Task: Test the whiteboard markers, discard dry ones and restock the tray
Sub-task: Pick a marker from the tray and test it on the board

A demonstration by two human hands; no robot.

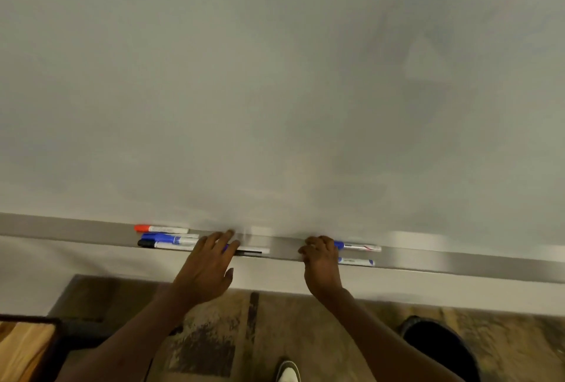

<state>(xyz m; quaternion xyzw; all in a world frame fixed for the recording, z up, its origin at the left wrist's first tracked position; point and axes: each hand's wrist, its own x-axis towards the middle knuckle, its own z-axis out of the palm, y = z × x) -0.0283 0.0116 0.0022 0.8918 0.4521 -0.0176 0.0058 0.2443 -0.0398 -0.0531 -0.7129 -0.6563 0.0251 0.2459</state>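
The grey marker tray (91, 230) runs along the bottom of the whiteboard (275, 91). On its left part lie a red-capped marker (162, 228), a blue marker (169, 238) and a black-capped marker (166, 244). My left hand (208, 265) rests flat with its fingers spread over the right ends of these markers, beside a black-tipped marker (252, 251). My right hand (319, 262) is curled on the tray around the left ends of two blue-capped markers, one further back (359, 247) and one nearer (357, 261).
A black round bin (443, 348) stands on the floor at the lower right. A wooden piece of furniture with a dark frame (27, 348) is at the lower left. My shoe (287, 372) shows at the bottom. Faint blue and dark strokes mark the board's top right.
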